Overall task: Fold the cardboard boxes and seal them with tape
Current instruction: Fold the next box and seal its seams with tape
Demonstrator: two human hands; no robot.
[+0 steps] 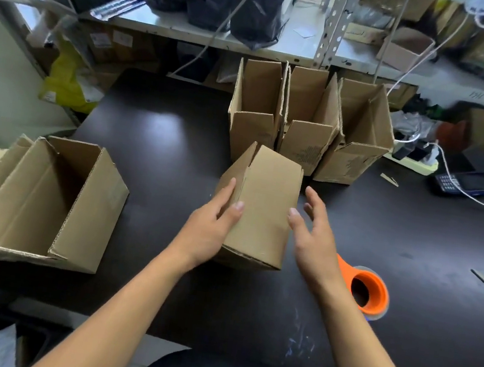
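Inspecting the head view, the only one supplied, we find the work partly advanced. A small cardboard box (pixel 262 208) sits near the middle of the dark bench (pixel 151 151), tilted, with its upper face folded shut. We see no tape on that face, though clear tape would be hard to make out here. The left hand (pixel 212 226) grips the box's left side, fingers laid along the wall and thumb on top. The right hand (pixel 311 237) is spread, fingers straight, holding nothing, just beside the box's right edge; we cannot tell whether it touches.

Three erected boxes (pixel 309 124) stand in a row toward the far edge of the bench, tops open and flaps up. We judge these folded but not closed at the top. A larger open box (pixel 43 200) lies on its side at the left edge, with flat cardboard beside it, apparently not yet erected.

The orange tape dispenser (pixel 370 292) rests near the front edge, right of the right wrist, untouched. In our judgement, sealing of the box in hand remains outstanding.
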